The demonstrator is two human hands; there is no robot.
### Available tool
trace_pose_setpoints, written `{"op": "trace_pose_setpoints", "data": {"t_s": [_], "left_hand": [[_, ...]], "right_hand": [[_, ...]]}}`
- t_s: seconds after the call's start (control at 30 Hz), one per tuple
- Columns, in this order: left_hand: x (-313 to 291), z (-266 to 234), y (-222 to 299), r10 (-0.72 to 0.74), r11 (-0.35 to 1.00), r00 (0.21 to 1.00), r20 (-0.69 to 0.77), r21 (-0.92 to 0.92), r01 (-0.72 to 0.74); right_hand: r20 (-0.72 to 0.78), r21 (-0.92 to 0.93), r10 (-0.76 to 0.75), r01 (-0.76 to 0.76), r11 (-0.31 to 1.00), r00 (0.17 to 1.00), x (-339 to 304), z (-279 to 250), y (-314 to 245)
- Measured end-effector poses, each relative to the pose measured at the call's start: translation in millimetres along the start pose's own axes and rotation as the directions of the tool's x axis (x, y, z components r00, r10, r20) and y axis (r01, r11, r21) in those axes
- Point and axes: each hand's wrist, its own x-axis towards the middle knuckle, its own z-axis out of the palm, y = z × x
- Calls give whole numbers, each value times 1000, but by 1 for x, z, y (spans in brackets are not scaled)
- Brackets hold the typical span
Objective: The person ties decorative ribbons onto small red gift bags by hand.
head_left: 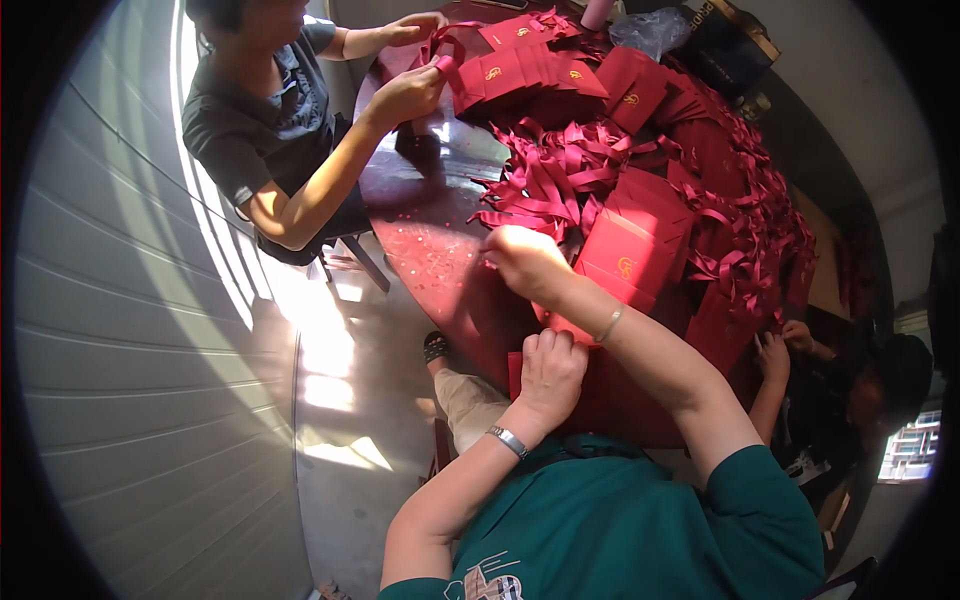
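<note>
My left hand (553, 378), wearing a metal watch at the wrist, is closed on the upper part of a red paper gift bag (515, 372) at the near table edge. Most of that bag is hidden behind my hand and forearm. Farther out, my right hand (525, 264), with a bangle on its wrist, is pinched closed above the table; what its fingertips hold is too small to make out. Beside it lies a heap of dark pink ribbon handles (560, 175). Red gift bags with a gold emblem (625, 265) lie just past my right forearm.
The round dark red table (430, 262) carries more bag stacks (500, 78), a clear plastic bag (650, 35) and a dark carton (728, 48). At the far left a co-worker's hands (408, 95) handle a ribbon; another co-worker's hands (775, 350) are at the right.
</note>
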Motion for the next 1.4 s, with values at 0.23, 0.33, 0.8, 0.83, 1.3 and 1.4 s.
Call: {"op": "trace_pose_setpoints", "data": {"t_s": [0.23,0.33,0.8,0.83,1.3,1.4], "left_hand": [[21,-15,-17,-100,957,911,401,-213,199],[33,-17,-34,-175,822,761,624,-334,462],[35,20,-36,-307,708,627,716,-268,653],[33,23,-39,-311,703,624,716,-269,659],[29,34,-54,-391,674,539,746,-166,720],[31,31,-46,-386,672,588,711,-220,707]], "right_hand": [[-76,122,342,-331,936,937,-83,-158,-25],[-231,-6,356,-368,930,905,-119,-205,-49],[-191,-64,562,-582,811,804,-191,-61,-52],[-211,-87,545,-571,816,812,-192,-58,-50],[-223,-25,541,-560,828,811,-190,-58,-44],[-226,-40,539,-560,828,812,-188,-56,-44]]}}
